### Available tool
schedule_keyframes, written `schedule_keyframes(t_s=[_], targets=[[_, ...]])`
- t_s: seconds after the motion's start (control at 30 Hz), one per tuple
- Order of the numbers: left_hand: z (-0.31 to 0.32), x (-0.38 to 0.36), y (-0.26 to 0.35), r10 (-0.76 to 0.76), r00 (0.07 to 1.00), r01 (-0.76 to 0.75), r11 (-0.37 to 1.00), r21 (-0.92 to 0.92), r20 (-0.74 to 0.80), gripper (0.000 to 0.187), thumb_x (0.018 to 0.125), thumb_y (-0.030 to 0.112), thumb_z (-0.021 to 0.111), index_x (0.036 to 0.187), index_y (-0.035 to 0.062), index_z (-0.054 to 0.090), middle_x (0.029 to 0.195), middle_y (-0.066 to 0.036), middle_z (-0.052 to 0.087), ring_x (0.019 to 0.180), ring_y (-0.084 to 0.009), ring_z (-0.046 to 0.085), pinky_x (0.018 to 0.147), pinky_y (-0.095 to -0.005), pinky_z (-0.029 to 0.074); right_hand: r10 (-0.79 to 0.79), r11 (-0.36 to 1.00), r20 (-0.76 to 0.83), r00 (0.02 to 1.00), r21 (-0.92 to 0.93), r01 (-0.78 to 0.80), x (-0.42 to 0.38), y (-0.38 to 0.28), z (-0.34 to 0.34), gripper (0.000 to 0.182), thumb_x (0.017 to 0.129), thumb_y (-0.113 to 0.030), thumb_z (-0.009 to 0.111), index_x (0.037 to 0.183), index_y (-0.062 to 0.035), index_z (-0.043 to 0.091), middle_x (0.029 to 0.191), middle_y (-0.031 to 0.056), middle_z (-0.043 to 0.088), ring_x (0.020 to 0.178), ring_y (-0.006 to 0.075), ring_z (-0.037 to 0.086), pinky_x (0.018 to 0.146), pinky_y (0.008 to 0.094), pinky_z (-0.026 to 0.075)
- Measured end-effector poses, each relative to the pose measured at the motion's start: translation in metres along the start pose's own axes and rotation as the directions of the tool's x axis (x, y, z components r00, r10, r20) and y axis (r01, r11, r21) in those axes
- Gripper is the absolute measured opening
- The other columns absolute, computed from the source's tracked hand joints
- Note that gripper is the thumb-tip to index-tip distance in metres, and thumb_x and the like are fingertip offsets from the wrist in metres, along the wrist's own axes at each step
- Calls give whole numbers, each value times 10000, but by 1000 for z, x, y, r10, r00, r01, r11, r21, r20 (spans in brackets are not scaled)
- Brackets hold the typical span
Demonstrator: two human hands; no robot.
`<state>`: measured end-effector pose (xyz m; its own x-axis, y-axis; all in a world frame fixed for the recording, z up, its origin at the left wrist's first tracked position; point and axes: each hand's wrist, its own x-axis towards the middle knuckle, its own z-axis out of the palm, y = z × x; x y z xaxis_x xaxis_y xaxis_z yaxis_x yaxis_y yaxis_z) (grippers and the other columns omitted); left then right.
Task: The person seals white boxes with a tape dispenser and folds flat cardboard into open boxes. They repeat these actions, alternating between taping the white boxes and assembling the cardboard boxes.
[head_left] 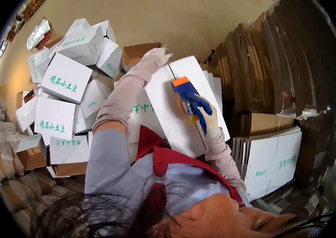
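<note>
A white carton [168,105] lies in front of me, a dark seam running lengthwise along its upper face. Over this seam, my gloved right hand [202,111] is closed round a tape dispenser [184,88], which is blue with an orange front end. The glove on that hand is pale with blue fingers. My left hand [161,54], also gloved, is stretched out to the carton's far edge. Its fingers are slightly bent and apart, with nothing visible between them. An opened brown-lined box [135,55] sits just left of that hand.
Several white cartons with green lettering [66,77] are heaped at the left. Tall stacks of flattened cardboard [251,67] rise at the right. Below them stand folded white cartons [275,162]. Bare floor [152,20] shows beyond the carton.
</note>
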<state>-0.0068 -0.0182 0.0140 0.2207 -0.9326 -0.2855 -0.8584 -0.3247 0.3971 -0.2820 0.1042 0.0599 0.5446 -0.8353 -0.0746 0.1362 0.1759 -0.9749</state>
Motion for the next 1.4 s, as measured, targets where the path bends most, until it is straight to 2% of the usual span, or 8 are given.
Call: schedule_keyframes(t_s=[0.57,0.7,0.8,0.9,0.97,1.07,1.17,1.4], targets=[[87,29,6,287,930,-206,924,322,-229,621,851,638,339,1150,149,579,1152,-94,609,1018,-279,599,895,-417,456,281,881,-562,778,-171,-441,-255,89,-78,316,830,-91,585,1122,28,583,1075,164,624,1009,241,582,928,312,414],[13,-43,42,-7,1000,9,992,123,-14,636,824,639,381,1108,128,630,1158,-141,600,1047,-305,583,903,-402,453,42,500,-52,998,-864,-66,-217,78,-95,290,836,-111,580,1091,27,593,976,151,641,903,251,611,849,310,457],[5,-57,5,14,985,-8,999,38,-174,653,800,662,409,1133,137,613,1118,-145,619,1036,-315,586,905,-398,449,262,943,-187,947,-160,-293,-169,74,-90,268,889,-134,506,1042,57,616,984,109,646,897,212,621,799,311,493],[-102,-141,-45,-247,944,236,969,-79,-217,508,861,537,454,1219,188,544,1171,-135,590,1077,-286,567,952,-381,422,175,166,386,906,-918,360,-91,49,-74,243,893,-105,494,1023,51,627,928,87,643,826,155,622,749,271,497],[-155,-204,-132,1,819,94,986,136,-573,383,899,293,479,1246,136,525,1227,-109,557,1087,-258,556,967,-380,417,201,917,327,924,-394,-60,-40,24,-1,266,870,-65,496,1074,63,608,997,114,643,872,157,617,786,272,489],[-224,-316,-163,-153,300,352,935,-40,-942,381,875,237,529,1227,92,527,1192,-116,569,1061,-242,563,946,-364,428,104,993,463,880,-99,-66,-9,-8,85,280,838,-57,493,1064,55,615,1114,167,597,1065,221,546,937,307,413],[-215,-338,-155,-186,-69,-234,958,-166,-980,384,851,180,578,1209,49,528,1157,-122,582,1035,-227,569,926,-347,438,106,993,631,769,-113,-45,5,0,101,343,791,-97,519,1077,75,598,1065,179,609,944,208,567,851,298,433],[46,-58,-123,132,920,-204,965,-163,-369,727,742,358,691,1357,136,372,1344,-186,421,1236,-342,408,1022,-441,328,349,930,48,936,-137,-340,-62,99,4,288,829,-40,542,1104,23,602,1040,115,643,959,175,588,878,302,451]])
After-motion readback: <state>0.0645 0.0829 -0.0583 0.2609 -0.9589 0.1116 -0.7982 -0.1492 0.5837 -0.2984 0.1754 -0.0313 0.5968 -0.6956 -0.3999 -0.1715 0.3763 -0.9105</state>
